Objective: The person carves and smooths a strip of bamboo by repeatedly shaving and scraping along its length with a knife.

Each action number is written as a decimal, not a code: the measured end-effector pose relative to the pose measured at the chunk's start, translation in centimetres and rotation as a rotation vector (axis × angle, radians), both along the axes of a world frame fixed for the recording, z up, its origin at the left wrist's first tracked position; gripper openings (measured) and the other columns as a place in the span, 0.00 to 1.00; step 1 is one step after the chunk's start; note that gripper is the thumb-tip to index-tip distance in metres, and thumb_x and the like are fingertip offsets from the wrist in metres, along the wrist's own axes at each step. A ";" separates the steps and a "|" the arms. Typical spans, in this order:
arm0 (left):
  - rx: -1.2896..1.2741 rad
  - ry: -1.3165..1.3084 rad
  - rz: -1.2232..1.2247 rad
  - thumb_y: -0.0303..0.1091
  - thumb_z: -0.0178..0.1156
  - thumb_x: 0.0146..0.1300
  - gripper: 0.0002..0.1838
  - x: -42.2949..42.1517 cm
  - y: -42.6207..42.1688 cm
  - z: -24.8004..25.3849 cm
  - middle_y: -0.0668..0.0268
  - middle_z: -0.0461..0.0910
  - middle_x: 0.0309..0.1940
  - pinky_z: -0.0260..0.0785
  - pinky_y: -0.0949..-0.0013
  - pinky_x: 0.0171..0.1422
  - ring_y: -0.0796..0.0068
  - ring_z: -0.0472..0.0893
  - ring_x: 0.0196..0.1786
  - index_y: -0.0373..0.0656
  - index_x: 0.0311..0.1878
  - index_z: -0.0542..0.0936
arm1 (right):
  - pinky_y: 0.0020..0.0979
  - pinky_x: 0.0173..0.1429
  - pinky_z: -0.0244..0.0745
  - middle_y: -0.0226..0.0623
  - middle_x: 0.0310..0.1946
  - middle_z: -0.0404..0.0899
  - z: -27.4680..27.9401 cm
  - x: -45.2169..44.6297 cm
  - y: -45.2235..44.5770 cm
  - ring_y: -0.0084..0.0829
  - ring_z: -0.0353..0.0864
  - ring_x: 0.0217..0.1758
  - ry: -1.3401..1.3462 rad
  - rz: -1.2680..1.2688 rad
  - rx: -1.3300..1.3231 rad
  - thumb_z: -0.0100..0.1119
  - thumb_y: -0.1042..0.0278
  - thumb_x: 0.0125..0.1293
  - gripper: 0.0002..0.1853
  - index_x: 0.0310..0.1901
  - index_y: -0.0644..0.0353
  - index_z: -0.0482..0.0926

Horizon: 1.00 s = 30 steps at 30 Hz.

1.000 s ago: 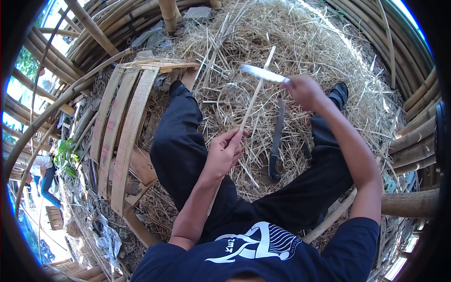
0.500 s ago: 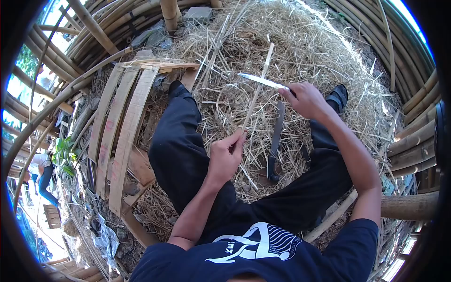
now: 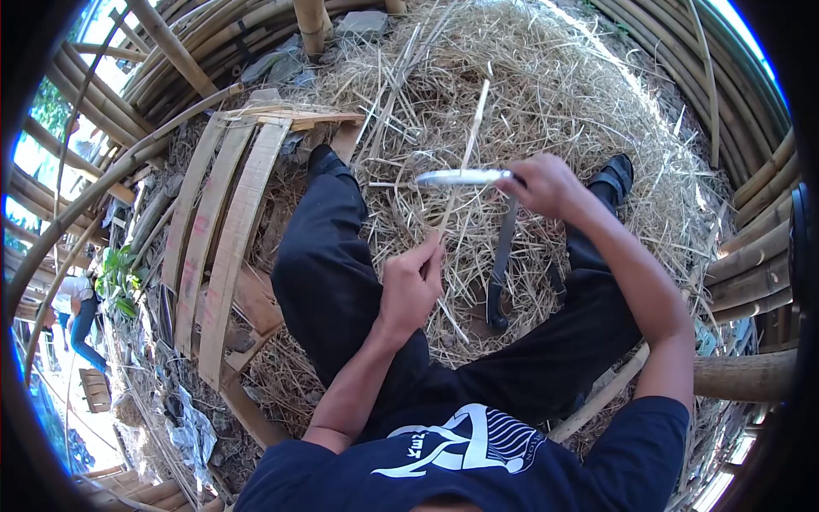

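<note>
My left hand [image 3: 409,286] pinches the near end of a thin pale bamboo strip [image 3: 474,128], which points away from me over the straw. In my right hand [image 3: 546,188] is a knife [image 3: 461,177], its handle wrapped by my fingers. The shiny blade points left and crosses the strip around its middle; whether it touches is hard to tell. Below my right hand, a long dark-bladed machete [image 3: 502,256] with a black handle lies on the shavings between my legs.
A slatted wooden crate [image 3: 226,239] stands to my left. Shavings and straw [image 3: 512,77] cover the ground ahead. Bamboo poles [image 3: 751,264] are stacked on the right, and a bamboo fence [image 3: 111,94] rises on the left. Beyond it is another person [image 3: 78,316].
My right hand has drawn the knife down along the strip toward me, and the blade has turned from slanted to nearly level. My left hand has hardly moved.
</note>
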<state>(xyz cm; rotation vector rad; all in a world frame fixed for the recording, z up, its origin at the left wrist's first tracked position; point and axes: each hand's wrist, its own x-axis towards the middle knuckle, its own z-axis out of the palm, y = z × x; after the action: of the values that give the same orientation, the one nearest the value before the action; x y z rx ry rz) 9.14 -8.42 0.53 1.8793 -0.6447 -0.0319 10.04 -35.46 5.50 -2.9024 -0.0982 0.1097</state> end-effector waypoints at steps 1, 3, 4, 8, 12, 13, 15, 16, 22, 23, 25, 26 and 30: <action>0.082 0.033 0.006 0.23 0.57 0.65 0.14 0.0 0.0 0.2 0.58 0.81 0.23 0.63 0.77 0.25 0.90 0.71 0.22 0.34 0.54 0.79 | 0.48 0.34 0.71 0.45 0.17 0.74 -0.8 0.3 -0.8 0.50 0.77 0.26 -0.088 -0.019 0.019 0.45 0.42 0.71 0.28 0.27 0.58 0.79; 0.150 0.048 0.015 0.23 0.57 0.66 0.14 0.5 -0.1 0.5 0.57 0.82 0.23 0.63 0.76 0.25 0.90 0.71 0.22 0.34 0.54 0.80 | 0.48 0.34 0.71 0.45 0.17 0.74 -2.5 0.3 -0.5 0.51 0.77 0.25 -0.153 -0.048 0.065 0.45 0.42 0.70 0.27 0.27 0.59 0.78; 0.113 0.040 0.038 0.24 0.57 0.66 0.14 0.6 0.1 0.3 0.59 0.81 0.22 0.62 0.76 0.24 0.89 0.70 0.21 0.34 0.53 0.80 | 0.49 0.33 0.70 0.46 0.17 0.74 -2.2 0.2 0.4 0.51 0.77 0.25 -0.213 -0.078 0.116 0.45 0.42 0.70 0.27 0.26 0.59 0.77; 0.020 0.016 0.033 0.24 0.58 0.64 0.14 0.2 0.0 -0.3 0.50 0.76 0.19 0.62 0.67 0.23 0.69 0.75 0.17 0.32 0.52 0.79 | 0.49 0.34 0.71 0.46 0.17 0.75 -0.3 -0.9 3.1 0.51 0.77 0.25 -0.058 0.093 0.118 0.45 0.43 0.71 0.27 0.26 0.60 0.76; 0.054 0.076 0.036 0.23 0.57 0.64 0.14 0.0 0.0 0.3 0.48 0.77 0.22 0.64 0.68 0.24 0.71 0.77 0.17 0.32 0.52 0.79 | 0.46 0.31 0.70 0.44 0.16 0.74 -1.3 1.1 -0.7 0.47 0.76 0.22 -0.217 -0.010 -0.040 0.45 0.43 0.71 0.28 0.25 0.59 0.76; 0.047 0.070 0.036 0.23 0.57 0.64 0.14 0.1 0.1 0.3 0.48 0.77 0.22 0.64 0.68 0.24 0.71 0.77 0.17 0.32 0.52 0.79 | 0.44 0.30 0.70 0.43 0.15 0.73 -1.0 1.1 -0.7 0.46 0.76 0.21 -0.160 -0.029 -0.049 0.44 0.42 0.71 0.28 0.25 0.59 0.77; 0.052 0.117 0.047 0.23 0.57 0.65 0.15 0.3 0.1 0.1 0.56 0.83 0.27 0.67 0.76 0.28 0.88 0.75 0.26 0.32 0.54 0.78 | 0.44 0.30 0.70 0.42 0.14 0.73 -1.3 0.4 1.1 0.46 0.76 0.20 -0.110 -0.106 0.171 0.46 0.44 0.71 0.26 0.25 0.59 0.77; 0.050 0.117 0.046 0.23 0.57 0.65 0.15 0.3 -0.1 0.0 0.56 0.83 0.27 0.67 0.76 0.28 0.88 0.75 0.26 0.32 0.54 0.78 | 0.44 0.29 0.70 0.42 0.15 0.73 -1.4 0.0 2.2 0.46 0.76 0.20 -0.158 -0.074 0.247 0.47 0.45 0.71 0.26 0.25 0.59 0.77; 0.040 0.081 0.000 0.24 0.57 0.65 0.13 -0.1 0.0 0.1 0.49 0.75 0.19 0.62 0.68 0.23 0.73 0.74 0.16 0.32 0.52 0.79 | 0.43 0.31 0.72 0.39 0.18 0.77 -1.0 2.1 -1.1 0.38 0.78 0.22 -0.058 -0.085 -0.049 0.48 0.44 0.71 0.24 0.30 0.59 0.79; 0.060 0.100 -0.001 0.25 0.57 0.66 0.13 -0.5 -0.3 0.3 0.48 0.75 0.20 0.62 0.67 0.23 0.72 0.73 0.16 0.32 0.52 0.79 | 0.44 0.31 0.72 0.41 0.18 0.76 -1.9 1.6 -1.6 0.41 0.78 0.23 -0.098 -0.121 0.033 0.47 0.44 0.71 0.25 0.29 0.60 0.79; 0.046 0.116 0.001 0.25 0.56 0.66 0.13 -0.2 -0.3 0.0 0.48 0.75 0.20 0.62 0.67 0.23 0.72 0.73 0.16 0.32 0.52 0.79 | 0.47 0.33 0.71 0.46 0.18 0.75 -1.8 0.8 0.0 0.47 0.77 0.24 -0.121 -0.172 0.173 0.44 0.45 0.72 0.27 0.28 0.61 0.78; 0.042 0.141 -0.003 0.24 0.56 0.66 0.13 -0.1 -0.4 -0.2 0.48 0.75 0.20 0.62 0.67 0.23 0.72 0.73 0.17 0.33 0.52 0.79 | 0.48 0.33 0.71 0.46 0.18 0.74 -1.6 0.3 0.8 0.48 0.77 0.24 -0.120 -0.156 0.234 0.46 0.47 0.72 0.24 0.30 0.61 0.78; -0.009 0.066 0.017 0.26 0.57 0.66 0.14 -0.3 -0.3 -0.3 0.59 0.76 0.17 0.62 0.74 0.24 0.86 0.69 0.19 0.34 0.54 0.79 | 0.45 0.32 0.72 0.43 0.18 0.76 -1.5 -0.1 2.2 0.43 0.77 0.23 -0.060 0.073 0.051 0.48 0.48 0.71 0.22 0.31 0.59 0.78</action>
<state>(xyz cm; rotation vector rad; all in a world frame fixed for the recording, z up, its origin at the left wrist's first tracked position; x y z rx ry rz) 8.82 -8.76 0.24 1.8667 -0.5829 -0.0795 9.94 -33.27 4.02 -2.8516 -0.2143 0.0322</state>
